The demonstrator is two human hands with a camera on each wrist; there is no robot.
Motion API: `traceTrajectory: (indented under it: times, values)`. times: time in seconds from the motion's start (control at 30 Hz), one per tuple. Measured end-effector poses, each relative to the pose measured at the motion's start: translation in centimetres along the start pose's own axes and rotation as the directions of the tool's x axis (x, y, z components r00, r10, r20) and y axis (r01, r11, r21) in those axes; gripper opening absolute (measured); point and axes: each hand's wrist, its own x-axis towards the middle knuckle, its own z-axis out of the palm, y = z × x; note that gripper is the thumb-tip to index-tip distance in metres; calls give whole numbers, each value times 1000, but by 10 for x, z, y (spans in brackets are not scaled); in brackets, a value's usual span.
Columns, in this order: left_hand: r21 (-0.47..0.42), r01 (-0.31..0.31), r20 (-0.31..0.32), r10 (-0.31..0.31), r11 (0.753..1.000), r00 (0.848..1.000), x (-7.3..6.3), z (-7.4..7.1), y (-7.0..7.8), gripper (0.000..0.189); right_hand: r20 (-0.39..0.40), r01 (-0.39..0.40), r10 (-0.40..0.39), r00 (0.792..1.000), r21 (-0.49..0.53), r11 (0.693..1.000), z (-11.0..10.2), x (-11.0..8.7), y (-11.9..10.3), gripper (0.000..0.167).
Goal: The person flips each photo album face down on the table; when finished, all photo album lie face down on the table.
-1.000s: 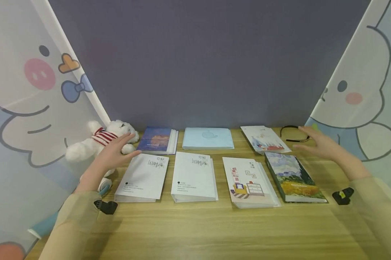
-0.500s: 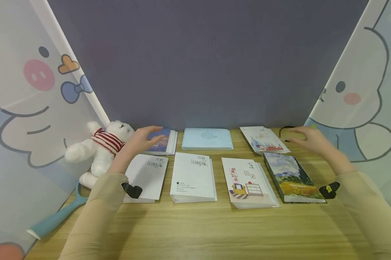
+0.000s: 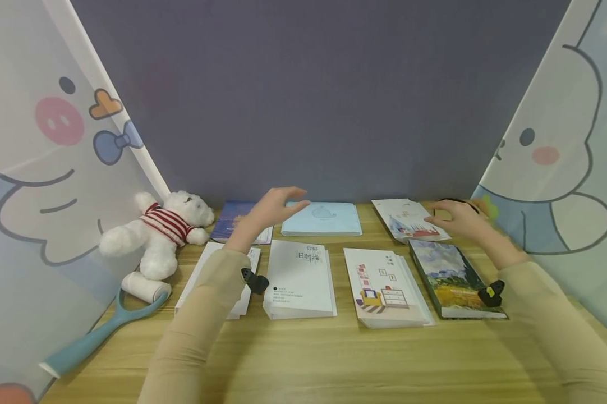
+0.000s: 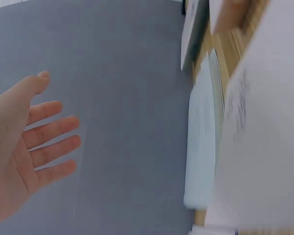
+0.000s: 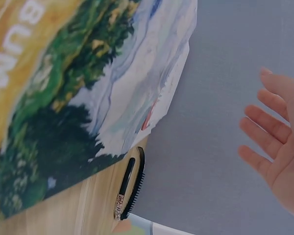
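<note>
The left hand (image 3: 273, 206) floats above the back row of books with its fingers spread wide and nothing in it. Its fingertips are over the left edge of the light blue book (image 3: 322, 217), with the dark blue book (image 3: 233, 220) just beside. The right hand (image 3: 457, 217) is flat and loose too, holding nothing, up near the black hair comb (image 5: 130, 188) and the white picture book (image 3: 407, 219). A white teddy bear (image 3: 157, 233) sits at the far left of the wooden table (image 3: 334, 359).
</note>
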Motion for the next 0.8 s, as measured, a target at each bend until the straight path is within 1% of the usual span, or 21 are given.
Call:
traceTrajectory:
  times: [0.1, 0.23, 0.37, 0.47, 0.57, 0.67, 0.8]
  values:
    - [-22, -7, 1, 7, 1000, 1000, 15, 10, 9, 46, 4, -1, 1, 1000, -13, 1000, 5, 4, 1, 44]
    - [-83, -13, 16, 14, 996, 1000, 33, 24, 20, 45, -4, 13, -14, 1000, -18, 1000, 10, 10, 3, 40]
    - [-123, -28, 34, 33, 992, 999, 49, 42, 30, 44, -10, 37, -37, 999, -16, 999, 15, 14, 6, 38]
    - [-146, -36, 48, 43, 989, 998, 59, 56, 35, 43, 7, 26, -26, 1000, -1, 1000, 19, 16, 8, 39]
    - [-167, -41, 63, 53, 985, 997, 68, 71, 38, 42, 39, -11, 10, 999, 19, 1000, 22, 17, 8, 40]
    - [-189, -59, 77, 74, 980, 994, 75, 86, 39, 41, 64, -41, 39, 997, 45, 998, 25, 18, 9, 40]
    - [-238, -62, 108, 90, 969, 990, 80, 105, 40, 41, 85, -36, 31, 996, 51, 998, 30, 20, 12, 41]
